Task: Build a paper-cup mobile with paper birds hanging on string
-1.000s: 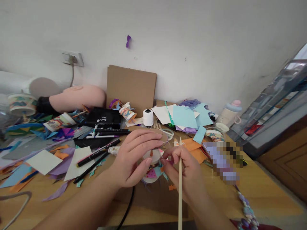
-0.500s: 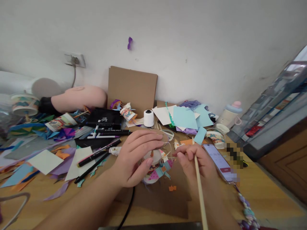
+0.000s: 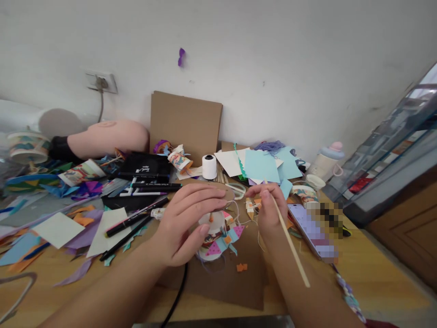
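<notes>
My left hand [image 3: 186, 223] curves around the left side of a decorated paper cup [image 3: 212, 243]. Its fingers stretch over the far side and the thumb lies at the near rim. An orange tip pokes up from the cup's pale top, and pink, blue and orange paper triangles hang round it. In my right hand [image 3: 273, 212] is a thin wooden stick [image 3: 292, 249], slanting down toward me. Thumb and index finger are drawn together beside a loop of white string [image 3: 238, 214]; whether they pinch it I cannot tell.
Brown cardboard [image 3: 221, 287] lies under the cup. Markers [image 3: 136, 218] and paper scraps [image 3: 63, 230] cover the left. Behind stand a white thread spool [image 3: 209, 167] and blue paper sheets [image 3: 262, 165]. A phone [image 3: 310, 230] and a bottle [image 3: 326, 164] are at right.
My right hand has risen slightly and turned, so the stick's near end now points more to the right. My left hand stays around the cup. The view has shifted slightly.
</notes>
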The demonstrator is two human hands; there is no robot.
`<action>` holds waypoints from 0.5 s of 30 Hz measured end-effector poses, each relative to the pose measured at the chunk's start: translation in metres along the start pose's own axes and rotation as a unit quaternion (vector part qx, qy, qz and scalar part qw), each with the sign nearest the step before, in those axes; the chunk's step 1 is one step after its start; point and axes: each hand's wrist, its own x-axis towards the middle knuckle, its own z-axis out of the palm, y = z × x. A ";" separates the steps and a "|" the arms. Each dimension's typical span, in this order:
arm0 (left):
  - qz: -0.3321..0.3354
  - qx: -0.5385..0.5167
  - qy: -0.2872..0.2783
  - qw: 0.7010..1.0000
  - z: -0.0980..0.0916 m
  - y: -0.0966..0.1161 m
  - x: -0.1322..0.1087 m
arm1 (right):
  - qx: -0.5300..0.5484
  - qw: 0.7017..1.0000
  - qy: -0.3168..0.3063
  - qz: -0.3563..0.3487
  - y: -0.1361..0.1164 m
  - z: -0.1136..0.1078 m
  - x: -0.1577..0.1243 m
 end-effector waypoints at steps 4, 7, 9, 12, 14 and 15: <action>0.000 0.013 0.000 1.000 -0.001 0.001 0.001 | 0.001 0.999 -0.029 0.024 0.007 0.003 -0.005; -0.001 0.031 0.001 1.000 -0.001 0.003 0.001 | 0.011 0.999 -0.040 0.018 0.001 0.007 -0.008; -0.002 0.049 0.000 0.999 -0.002 0.004 0.000 | 0.009 0.999 -0.045 0.014 -0.005 0.009 -0.013; 0.003 0.062 -0.002 0.998 -0.002 0.004 -0.001 | 0.013 0.999 -0.043 -0.001 -0.012 0.010 -0.023; 0.000 0.062 -0.004 0.998 -0.002 0.004 -0.002 | 0.020 0.998 -0.053 -0.030 -0.011 0.009 -0.029; -0.004 0.062 -0.004 0.998 -0.002 0.004 -0.002 | 0.021 0.996 -0.065 -0.050 -0.010 0.009 -0.031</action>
